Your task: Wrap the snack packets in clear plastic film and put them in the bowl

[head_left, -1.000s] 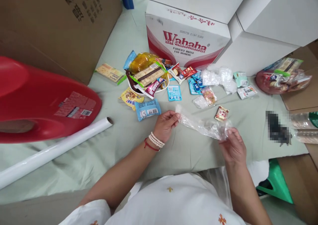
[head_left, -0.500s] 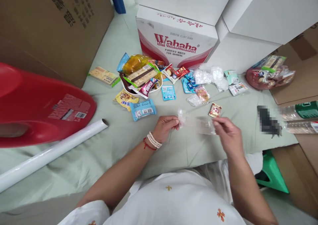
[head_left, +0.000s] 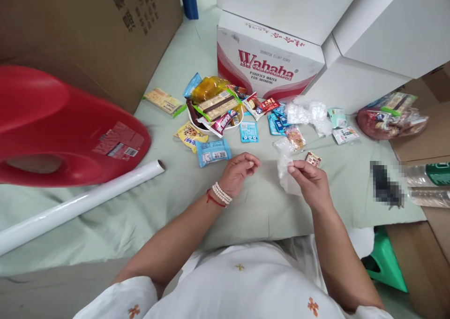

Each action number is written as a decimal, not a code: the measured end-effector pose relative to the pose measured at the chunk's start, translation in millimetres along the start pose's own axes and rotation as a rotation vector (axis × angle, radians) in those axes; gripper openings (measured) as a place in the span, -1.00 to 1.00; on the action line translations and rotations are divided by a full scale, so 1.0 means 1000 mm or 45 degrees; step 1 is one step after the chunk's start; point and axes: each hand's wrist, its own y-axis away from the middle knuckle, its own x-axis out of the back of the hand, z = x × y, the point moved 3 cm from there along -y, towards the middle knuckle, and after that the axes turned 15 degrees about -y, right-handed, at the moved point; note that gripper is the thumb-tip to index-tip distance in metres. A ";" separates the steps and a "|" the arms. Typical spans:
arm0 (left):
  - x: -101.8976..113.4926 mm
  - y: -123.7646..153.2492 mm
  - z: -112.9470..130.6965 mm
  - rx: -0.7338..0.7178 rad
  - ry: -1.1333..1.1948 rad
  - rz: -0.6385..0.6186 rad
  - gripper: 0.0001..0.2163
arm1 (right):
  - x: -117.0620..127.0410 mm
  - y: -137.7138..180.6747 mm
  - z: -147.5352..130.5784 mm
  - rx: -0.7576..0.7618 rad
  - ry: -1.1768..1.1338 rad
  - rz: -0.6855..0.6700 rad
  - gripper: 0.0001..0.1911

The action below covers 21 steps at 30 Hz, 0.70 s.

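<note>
My right hand pinches a clear plastic bag between thumb and fingers. The bag hangs crumpled to the left of the fingertips, above the cloth. Close beside that hand lies a small red and cream packet, partly hidden by the fingers. My left hand has its fingers curled in and closed, with nothing visible in them. It is apart from the bag and just right of a blue snack packet. Behind it stands a white bowl heaped with wrapped snacks, a wafer pack on top.
Several small packets lie right of the bowl, near crumpled clear plastic. A Wahaba-style red and white carton stands behind. At left are a red jug, a white tube and a brown carton. Bottles lie right.
My left hand has let go of the clear bag's end. The bag, stretched between both hands before, now hangs bunched from my right hand. The view has shifted slightly.
</note>
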 end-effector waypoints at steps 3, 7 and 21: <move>-0.007 0.002 -0.002 0.000 -0.058 -0.144 -0.64 | -0.017 0.004 0.015 -0.264 -0.307 0.028 -0.68; -0.010 0.001 -0.009 -0.067 -0.191 -0.171 -0.63 | -0.038 0.005 0.027 -0.360 -0.370 0.060 -0.66; -0.009 0.000 -0.010 -0.122 -0.358 0.024 -0.66 | -0.050 0.007 0.037 -0.452 -0.674 0.240 -0.69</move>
